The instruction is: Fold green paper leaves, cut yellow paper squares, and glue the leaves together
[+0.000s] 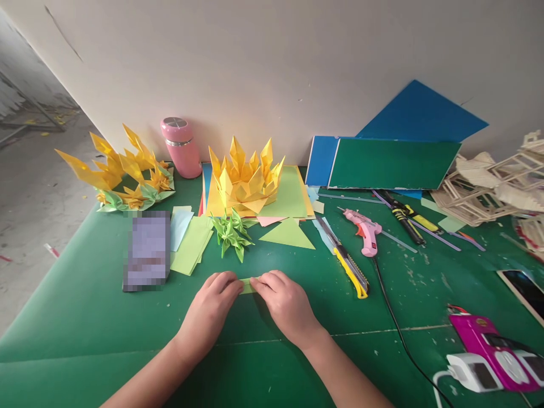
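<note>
My left hand [212, 309] and my right hand [284, 303] rest side by side on the green table cover [106, 328], fingers curled. Both pinch a small light green folded paper piece [247, 285], mostly hidden under the fingertips. Just beyond it lie several folded green paper leaves [232, 233] and a light green paper triangle [288, 233]. Farther back a yellow origami lotus [246, 181] sits on a stack of coloured paper sheets [291, 195].
A yellow utility knife [349, 266] and a pink glue gun [365, 231] with a black cord lie to the right. A pink bottle [182, 147], yellow paper flowers [123, 173], green and blue boards [391, 163], wooden models [488, 187], a power strip [488, 362] and a phone [525, 289] surround the work area.
</note>
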`<state>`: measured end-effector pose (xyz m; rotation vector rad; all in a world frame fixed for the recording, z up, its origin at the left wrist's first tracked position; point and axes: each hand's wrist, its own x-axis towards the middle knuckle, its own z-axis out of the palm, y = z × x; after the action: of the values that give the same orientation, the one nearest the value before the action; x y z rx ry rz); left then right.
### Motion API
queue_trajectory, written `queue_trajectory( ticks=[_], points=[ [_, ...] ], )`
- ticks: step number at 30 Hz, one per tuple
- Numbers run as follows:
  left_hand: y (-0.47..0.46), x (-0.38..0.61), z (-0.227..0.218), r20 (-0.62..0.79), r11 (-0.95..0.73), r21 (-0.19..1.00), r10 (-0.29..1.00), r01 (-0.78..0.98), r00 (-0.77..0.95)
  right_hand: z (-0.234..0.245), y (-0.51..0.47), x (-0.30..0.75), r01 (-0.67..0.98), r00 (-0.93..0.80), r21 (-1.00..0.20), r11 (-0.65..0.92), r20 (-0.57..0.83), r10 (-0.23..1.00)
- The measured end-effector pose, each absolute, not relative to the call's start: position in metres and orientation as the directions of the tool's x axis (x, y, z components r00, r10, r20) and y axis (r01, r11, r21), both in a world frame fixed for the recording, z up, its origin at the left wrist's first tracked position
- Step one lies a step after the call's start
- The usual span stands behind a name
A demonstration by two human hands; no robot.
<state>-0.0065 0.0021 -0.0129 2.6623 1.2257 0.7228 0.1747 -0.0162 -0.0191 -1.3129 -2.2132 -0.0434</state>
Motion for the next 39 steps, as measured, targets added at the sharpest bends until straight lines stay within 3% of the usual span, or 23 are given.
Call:
queue_trajectory(
  ticks=[13, 35, 39],
  points=[
    [0.001, -0.006, -0.015, 0.357, -0.666, 0.273, 0.74, 0.694, 0.571, -0.017, -0.014, 0.175, 0.814, -0.402, -0.171, 0.556, 0.525, 0.75],
    [0.005, -0.02, -0.007, 0.451, -0.627, 0.258, 0.751, 0.735, 0.482, -0.016, -0.017, 0.173, 0.809, -0.433, -0.159, 0.566, 0.49, 0.756],
    [-0.001, -0.016, -0.008, 0.447, -0.723, 0.264, 0.678, 0.638, 0.583, -0.016, -0.02, 0.171, 0.816, -0.405, -0.198, 0.542, 0.474, 0.782]
  ],
)
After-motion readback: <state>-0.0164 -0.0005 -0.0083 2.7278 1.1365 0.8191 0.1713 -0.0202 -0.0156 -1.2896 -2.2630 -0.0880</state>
